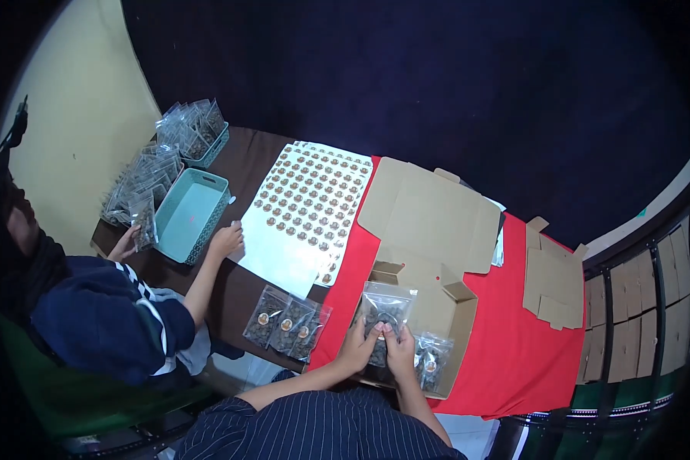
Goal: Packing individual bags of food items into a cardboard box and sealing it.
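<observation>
Both my hands are closed on one clear zip bag (387,303) of dark pieces, held upright over an open cardboard box (461,326). My left hand (356,346) grips its left side and my right hand (401,355) its right, with the thumbs meeting at the front. Inside the box, beside my right hand, lie similar bags (432,362) with round stickers. To the left of my left hand, several stickered bags (287,325) lie side by side on the table. My hands partly cover the held bag's lower part.
At left a co-worker holds a bag (142,221) beside a green basket (221,205); their other hand (226,239) touches the sticker sheet's (280,249) edge. Piled bags (142,180) and another filled basket (215,149) stand behind. An unfolded carton (553,280) lies on red cloth (506,330); boxes (640,299) stand far right.
</observation>
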`<state>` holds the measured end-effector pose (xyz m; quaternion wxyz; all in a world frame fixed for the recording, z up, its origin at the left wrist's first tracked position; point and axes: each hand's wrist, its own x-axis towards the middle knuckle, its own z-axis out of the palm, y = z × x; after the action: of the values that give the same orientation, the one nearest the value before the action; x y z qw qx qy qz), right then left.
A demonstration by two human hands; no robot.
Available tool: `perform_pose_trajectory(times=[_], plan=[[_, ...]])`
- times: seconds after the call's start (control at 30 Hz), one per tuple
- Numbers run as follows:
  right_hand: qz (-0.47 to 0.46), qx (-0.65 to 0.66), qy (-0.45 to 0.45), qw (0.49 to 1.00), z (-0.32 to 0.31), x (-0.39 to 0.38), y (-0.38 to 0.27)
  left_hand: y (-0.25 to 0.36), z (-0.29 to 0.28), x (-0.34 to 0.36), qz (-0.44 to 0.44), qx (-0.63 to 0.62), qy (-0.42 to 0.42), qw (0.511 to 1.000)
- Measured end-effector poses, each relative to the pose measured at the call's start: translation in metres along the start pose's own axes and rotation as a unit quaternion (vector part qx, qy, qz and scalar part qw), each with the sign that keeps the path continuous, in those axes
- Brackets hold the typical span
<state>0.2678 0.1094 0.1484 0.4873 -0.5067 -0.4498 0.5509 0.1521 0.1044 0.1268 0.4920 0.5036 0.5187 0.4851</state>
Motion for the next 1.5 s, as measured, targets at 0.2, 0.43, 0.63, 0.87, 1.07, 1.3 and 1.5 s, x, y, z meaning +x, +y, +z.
perform_pose_trajectory(times=[0.2, 0.43, 0.63, 0.87, 1.07, 1.3, 1.5], plan=[[0.035, 0.015, -0.106, 0.994, -0.022, -0.005, -0.003, 0.004, -0.014, -0.009, 0.0, -0.069, 0.0, 0.998], [-0.02, -0.006, 0.029, 0.999, -0.027, -0.011, -0.017, 0.029, -0.024, -0.001, 0.004, -0.033, -0.102, 0.994], [-0.08, 0.082, 0.023, 0.993, -0.025, -0.005, -0.049, 0.063, -0.035, 0.013, 0.024, 0.084, -0.219, 0.972], [-0.109, -0.02, 0.077, 0.991, -0.012, -0.029, -0.061, 0.078, -0.03, 0.024, 0.087, -0.045, -0.174, 0.98], [-0.126, -0.046, 0.033, 0.99, 0.002, -0.05, -0.076, 0.081, -0.042, 0.014, 0.025, -0.125, -0.174, 0.976], [-0.161, -0.065, -0.006, 0.985, 0.007, -0.061, -0.082, 0.093, -0.049, 0.012, 0.012, -0.19, -0.188, 0.964], [-0.105, 0.051, 0.103, 0.988, 0.01, -0.056, -0.072, 0.101, -0.033, 0.006, 0.108, -0.063, -0.1, 0.987]])
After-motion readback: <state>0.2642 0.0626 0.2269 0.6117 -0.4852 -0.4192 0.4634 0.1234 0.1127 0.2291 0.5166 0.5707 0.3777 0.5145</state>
